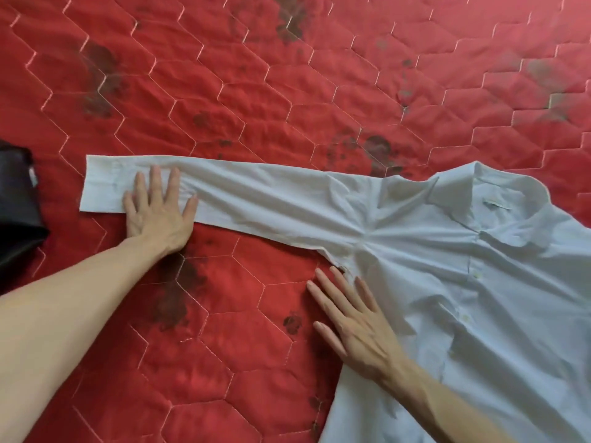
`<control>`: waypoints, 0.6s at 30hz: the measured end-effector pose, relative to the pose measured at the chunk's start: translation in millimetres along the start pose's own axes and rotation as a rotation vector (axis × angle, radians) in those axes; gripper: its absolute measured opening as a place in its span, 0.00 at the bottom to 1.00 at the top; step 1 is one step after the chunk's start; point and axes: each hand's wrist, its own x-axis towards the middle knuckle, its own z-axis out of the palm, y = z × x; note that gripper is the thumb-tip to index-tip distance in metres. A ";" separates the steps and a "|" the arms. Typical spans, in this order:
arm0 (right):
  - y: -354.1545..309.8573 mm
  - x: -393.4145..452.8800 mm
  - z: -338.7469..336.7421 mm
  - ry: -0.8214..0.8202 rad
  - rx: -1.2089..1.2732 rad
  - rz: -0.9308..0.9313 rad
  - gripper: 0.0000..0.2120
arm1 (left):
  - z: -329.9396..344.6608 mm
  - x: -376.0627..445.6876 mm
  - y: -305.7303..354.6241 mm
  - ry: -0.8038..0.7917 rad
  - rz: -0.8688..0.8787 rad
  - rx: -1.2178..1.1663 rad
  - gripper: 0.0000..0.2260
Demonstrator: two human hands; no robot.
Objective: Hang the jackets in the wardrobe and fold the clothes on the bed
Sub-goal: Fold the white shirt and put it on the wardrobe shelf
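Pale shirt (pixel 463 282) lies face-up on the red quilt (pixel 224 75). My left hand (pixel 156 212) is flat, fingers spread, pinning the sleeve (pixel 256 199) near its cuff so it stays straight. My right hand (pixel 351 321) is flat too, anchoring the side seam below the armpit, grasping nothing. Dark garment (pixel 16 203) lies beyond my left hand.

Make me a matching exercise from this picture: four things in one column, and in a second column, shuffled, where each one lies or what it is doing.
Things:
1. left hand
2. right hand
3. collar
4. black garment

Places or states:
A. at the left edge of the view, apart from the shirt
B. flat, fingers spread, on the sleeve near its cuff
C. at the shirt's upper right, above the buttons
D. flat at the shirt's side, fingertips near the armpit

Pairs: 1-B, 2-D, 3-C, 4-A
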 end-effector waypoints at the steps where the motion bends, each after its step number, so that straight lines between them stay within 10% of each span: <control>1: -3.5 -17.3 0.1 0.023 0.015 0.015 0.28 | -5.3 -1.1 3.2 0.035 0.014 -0.003 0.31; 7: 3.5 -159.8 15.1 0.253 0.118 0.586 0.25 | 13.3 -115.2 61.4 0.327 0.315 -0.210 0.16; 14: 40.7 -274.6 0.6 0.332 0.360 1.577 0.33 | 70.3 -315.1 133.3 0.135 0.650 -0.430 0.21; 18: 38.5 -324.2 -1.0 0.295 0.457 1.577 0.38 | 103.6 -402.6 143.8 -0.147 0.565 -0.347 0.20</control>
